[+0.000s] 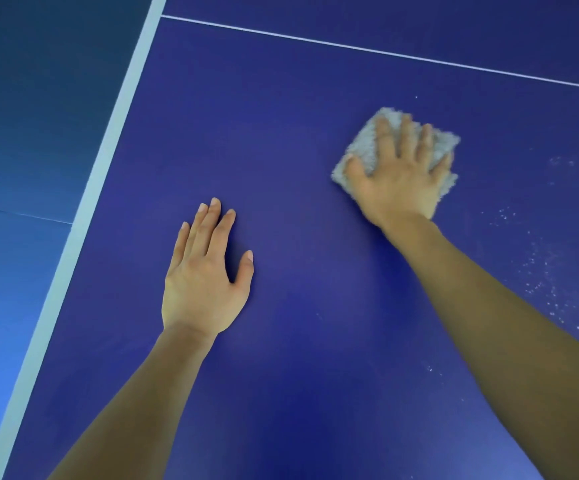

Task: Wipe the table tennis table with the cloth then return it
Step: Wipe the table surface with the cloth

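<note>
While the left hand (205, 282) lies flat and released on the dark blue table tennis table (298, 98), the right hand (399, 178) presses a fluffy grey cloth (364, 143) with straight fingers.

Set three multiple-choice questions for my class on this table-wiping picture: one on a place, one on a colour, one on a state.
1. Where is the cloth? A under the right hand B under the left hand C in a bucket
2. What colour is the cloth? A red B grey C green
3. How is the left hand? A clenched in a fist B pinching the cloth C flat on the table, fingers straight
Answers: 1 A, the right hand's straight fingers press on it; 2 B, it is pale grey against the blue table; 3 C, it lies palm down and holds nothing.
</note>
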